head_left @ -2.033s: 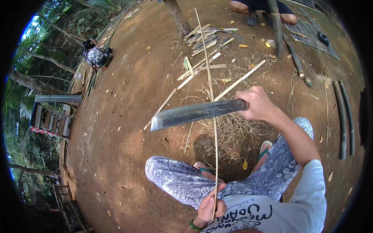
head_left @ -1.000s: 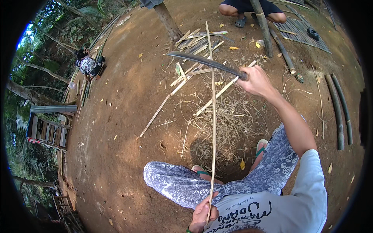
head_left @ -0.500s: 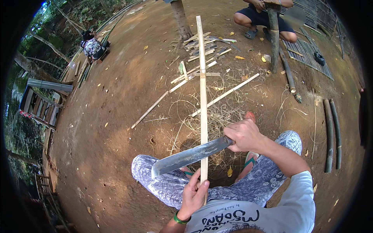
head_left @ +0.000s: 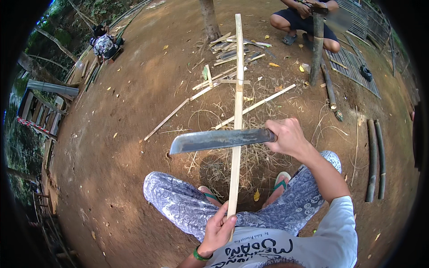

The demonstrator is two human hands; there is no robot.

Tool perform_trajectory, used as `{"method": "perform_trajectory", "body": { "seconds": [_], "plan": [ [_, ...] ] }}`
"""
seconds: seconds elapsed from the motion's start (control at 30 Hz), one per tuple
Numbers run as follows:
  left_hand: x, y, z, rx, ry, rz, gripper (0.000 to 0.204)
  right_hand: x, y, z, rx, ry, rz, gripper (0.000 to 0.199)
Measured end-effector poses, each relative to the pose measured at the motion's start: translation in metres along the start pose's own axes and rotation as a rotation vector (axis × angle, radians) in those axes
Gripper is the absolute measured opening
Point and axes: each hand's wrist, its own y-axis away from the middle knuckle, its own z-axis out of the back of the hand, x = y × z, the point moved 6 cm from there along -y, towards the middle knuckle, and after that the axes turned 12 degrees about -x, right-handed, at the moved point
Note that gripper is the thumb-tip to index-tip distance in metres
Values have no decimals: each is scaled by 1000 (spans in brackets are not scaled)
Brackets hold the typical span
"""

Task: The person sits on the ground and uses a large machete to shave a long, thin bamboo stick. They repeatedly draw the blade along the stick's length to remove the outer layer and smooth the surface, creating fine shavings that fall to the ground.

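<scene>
A long pale bamboo strip [head_left: 233, 178] runs from my lap away over the ground in front of me. My left hand [head_left: 218, 231] grips its near end between thumb and fingers, close to my shirt. In my right hand [head_left: 288, 138] is the handle of a machete [head_left: 219, 139], fingers wrapped round it. The broad, dark blade lies crosswise over the strip around its middle, tip to the left. From above I cannot tell whether blade and strip touch. Curly shavings [head_left: 263, 156] cover the ground below, between my feet and beyond.
Split bamboo pieces [head_left: 230, 49] are heaped by a tree trunk [head_left: 208, 20]. Another strip [head_left: 257, 106] lies beyond the shavings. A person [head_left: 308, 22] squats at a wooden post [head_left: 317, 49], far right. Two dark poles [head_left: 372, 161] lie right. Another person [head_left: 104, 44] crouches far left.
My right hand has pushed the machete away from me along the strip, and the blade is now more level. My left hand keeps its hold, slightly nearer my body.
</scene>
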Motion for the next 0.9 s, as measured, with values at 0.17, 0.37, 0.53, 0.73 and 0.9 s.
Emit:
{"method": "perform_trajectory", "body": {
  "seconds": [0.17,0.37,0.53,0.73,0.9],
  "plan": [
    [3,4,2,140,-65,-14,50,3,-3,12,7,19,24,20],
    [-3,14,3,81,-94,-23,52,-8,-16,27,-16,73,-10,21],
    [-6,14,5,93,-149,-120,53,2,-19,29,-10,78,102,20],
    [2,15,6,75,-73,-5,51,-2,-32,38,-90,149,55,16],
    [-2,19,7,85,-151,-114,50,-8,-44,39,-43,125,43,15]
  ]
}}
